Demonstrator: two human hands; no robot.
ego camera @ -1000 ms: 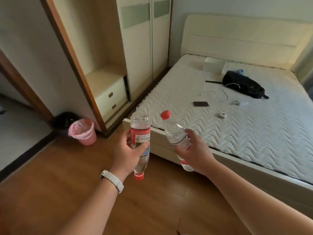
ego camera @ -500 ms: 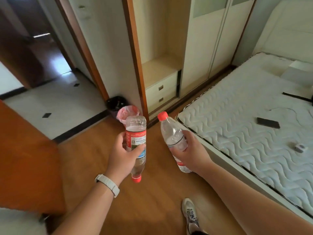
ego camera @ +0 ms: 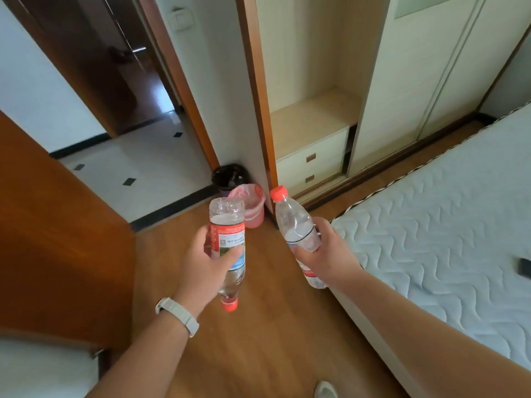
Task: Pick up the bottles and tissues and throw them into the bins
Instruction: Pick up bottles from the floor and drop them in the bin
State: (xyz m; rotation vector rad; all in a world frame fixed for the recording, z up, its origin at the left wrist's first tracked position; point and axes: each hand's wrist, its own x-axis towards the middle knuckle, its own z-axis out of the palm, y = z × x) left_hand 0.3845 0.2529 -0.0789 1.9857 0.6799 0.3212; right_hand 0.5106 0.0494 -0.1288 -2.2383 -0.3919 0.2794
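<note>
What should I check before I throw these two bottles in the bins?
1. Grip of left hand on upside-down bottle: ok.
2. Grip of right hand on upright bottle: ok.
3. Upside-down bottle's red cap on: ok.
4. Pink bin and black bin in sight on the floor ahead: ok.
5. Bottles right above a bin: not ok, the bins lie farther ahead.
6. Room inside the bins: cannot tell.
</note>
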